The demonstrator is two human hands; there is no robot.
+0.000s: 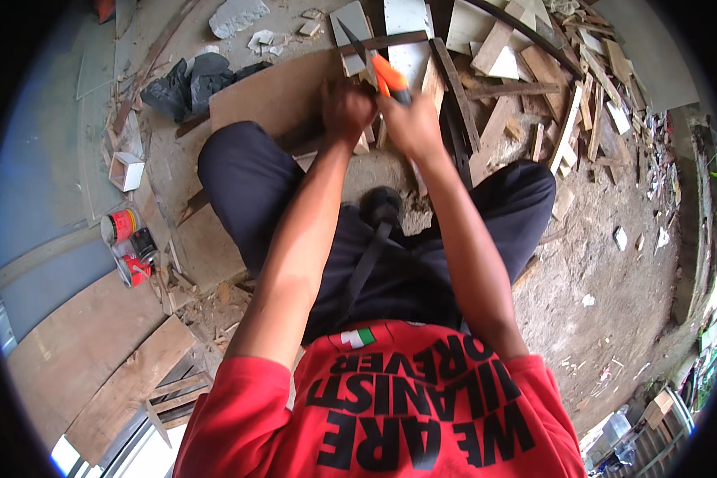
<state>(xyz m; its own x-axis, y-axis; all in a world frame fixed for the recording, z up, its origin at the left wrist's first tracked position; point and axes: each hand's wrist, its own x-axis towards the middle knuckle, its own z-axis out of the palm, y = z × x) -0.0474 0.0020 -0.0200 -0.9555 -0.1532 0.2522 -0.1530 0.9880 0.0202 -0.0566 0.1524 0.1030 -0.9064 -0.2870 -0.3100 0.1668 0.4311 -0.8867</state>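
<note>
My right hand [413, 123] is closed around the orange and black handle of a hand saw [390, 77]. Its dark, tapering blade points away from me and to the left, over a dark wooden strip [402, 40] that lies across pale boards. My left hand [347, 107] is beside it with curled fingers, at the right end of a wide brown board [275, 92]. What those fingers grip is hidden from above.
Scrap wood [498, 103] is heaped at the far right. A black plastic bag [187, 84] and a broken block [237, 17] lie far left. Red and black cans [127, 247] stand left of my knee. Large boards [88, 350] lie at the near left.
</note>
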